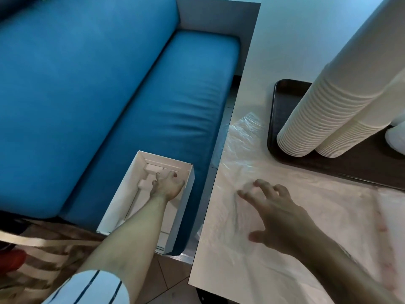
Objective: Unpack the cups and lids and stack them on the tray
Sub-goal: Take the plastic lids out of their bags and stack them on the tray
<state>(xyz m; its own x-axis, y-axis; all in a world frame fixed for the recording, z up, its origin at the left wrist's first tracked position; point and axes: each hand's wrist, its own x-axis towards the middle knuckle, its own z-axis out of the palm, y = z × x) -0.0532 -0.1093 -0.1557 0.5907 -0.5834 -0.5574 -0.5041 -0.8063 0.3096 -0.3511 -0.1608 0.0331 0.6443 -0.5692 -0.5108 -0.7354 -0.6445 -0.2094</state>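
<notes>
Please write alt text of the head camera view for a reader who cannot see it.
A person's left hand reaches into an open white box on a blue bench seat, while the right hand spreads over clear plastic wrap on a white table. Two tall cup stacks stand on a dark tray.

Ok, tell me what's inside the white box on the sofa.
The left hand reaches into the white box, fingers on a white moulded insert. The forearm covers the box's near end.
</notes>
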